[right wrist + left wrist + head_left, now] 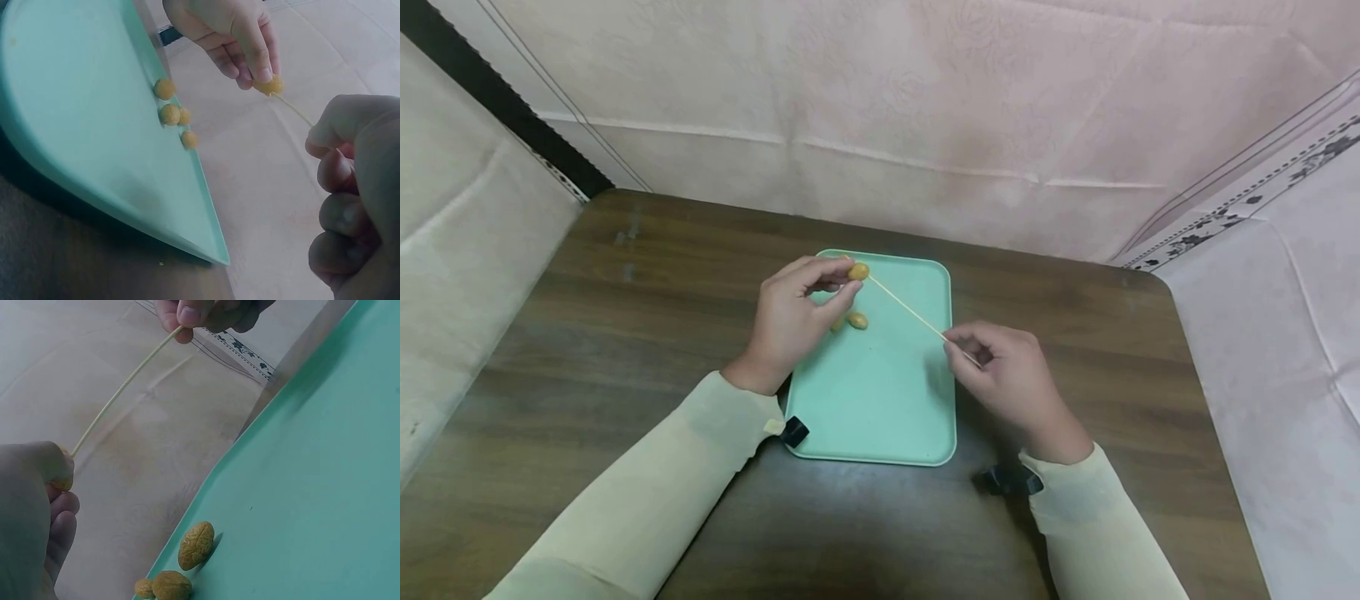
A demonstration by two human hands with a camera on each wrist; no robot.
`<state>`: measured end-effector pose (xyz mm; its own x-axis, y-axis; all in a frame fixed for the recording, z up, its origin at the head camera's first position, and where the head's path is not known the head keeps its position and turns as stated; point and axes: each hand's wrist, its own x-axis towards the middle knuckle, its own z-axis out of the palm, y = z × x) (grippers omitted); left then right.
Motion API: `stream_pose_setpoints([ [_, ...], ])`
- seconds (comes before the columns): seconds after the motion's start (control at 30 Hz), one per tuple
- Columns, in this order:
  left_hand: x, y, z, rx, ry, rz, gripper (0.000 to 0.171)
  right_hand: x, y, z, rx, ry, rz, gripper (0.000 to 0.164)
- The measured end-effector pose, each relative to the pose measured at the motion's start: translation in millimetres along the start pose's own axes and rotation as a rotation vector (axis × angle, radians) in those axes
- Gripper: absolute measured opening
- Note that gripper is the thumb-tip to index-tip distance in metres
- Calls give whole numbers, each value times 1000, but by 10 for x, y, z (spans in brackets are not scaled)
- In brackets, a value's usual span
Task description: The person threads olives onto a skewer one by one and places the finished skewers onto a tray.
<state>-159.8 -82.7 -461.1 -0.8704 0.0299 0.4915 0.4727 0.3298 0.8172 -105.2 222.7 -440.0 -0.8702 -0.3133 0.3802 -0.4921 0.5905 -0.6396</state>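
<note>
My left hand (793, 321) pinches a small yellow-brown oval fruit (858, 272) between thumb and fingers, above the tray's far left part. With my right hand (1011, 379) I grip a thin pale skewer (906, 307) near its other end, thumb against the curled fingers. The skewer slants from the right hand up to the fruit and bows slightly in the left wrist view. Its end meets the fruit; how deep it goes in is hidden. Several similar wrinkled fruits (169, 114) lie on the tray, below the left hand and partly covered by it in the head view.
A light green rectangular tray (880, 400) with a low raised rim lies on the dark wooden table (662, 333). Pale patterned cloth (887, 100) hangs behind the table and at both sides. Black wrist-camera mounts (794, 432) sit at both sleeves.
</note>
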Motion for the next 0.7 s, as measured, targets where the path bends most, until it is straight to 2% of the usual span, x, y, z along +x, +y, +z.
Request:
stream_pose_setpoints([
  [0.23, -3, -18, 12, -24, 26, 15, 24, -3, -5, 0, -26, 2, -56, 13],
  [0.47, -13, -11, 50, -49, -7, -37, 19, -4, 6, 17, -33, 15, -99, 15],
  [0.7, -34, 70, 80, -53, -42, -50, 18, -5, -5, 35, -29, 34, -121, 15],
])
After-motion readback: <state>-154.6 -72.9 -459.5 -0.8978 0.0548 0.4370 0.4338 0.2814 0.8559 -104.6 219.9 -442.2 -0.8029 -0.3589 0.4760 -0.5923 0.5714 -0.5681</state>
